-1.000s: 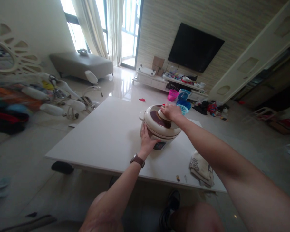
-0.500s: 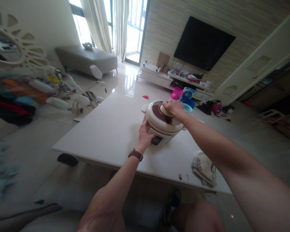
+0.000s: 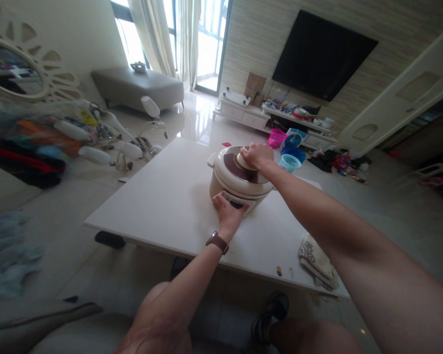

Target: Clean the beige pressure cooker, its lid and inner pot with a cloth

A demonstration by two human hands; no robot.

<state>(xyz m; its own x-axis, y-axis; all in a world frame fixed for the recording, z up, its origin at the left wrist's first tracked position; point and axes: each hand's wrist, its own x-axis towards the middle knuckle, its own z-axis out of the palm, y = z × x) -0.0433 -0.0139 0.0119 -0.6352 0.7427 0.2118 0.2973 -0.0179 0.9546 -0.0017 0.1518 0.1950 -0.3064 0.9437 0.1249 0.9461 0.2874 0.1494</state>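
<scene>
A white table [image 3: 158,196] holds a round pot [image 3: 225,181] mid-frame, and a folded cloth [image 3: 316,261] and two tiny things [image 3: 279,271] at lower right

Clock from view centre: patterned cloth [image 3: 316,261], counter [image 3: 151,196], four o'clock; black television [image 3: 323,54], one; pink basket [image 3: 276,138], two; white-framed mirror [image 3: 13,71], ten.

I can read no word, number, brand or sign anywhere here. The dark panel [image 3: 237,202] on the front of my cream cooker [image 3: 225,183] carries small pale marks, too blurred for me to make out, and my left fingers [image 3: 219,200] partly cover it. The dark pattern on the folded cloth [image 3: 317,263] gives me no legible letters.
</scene>
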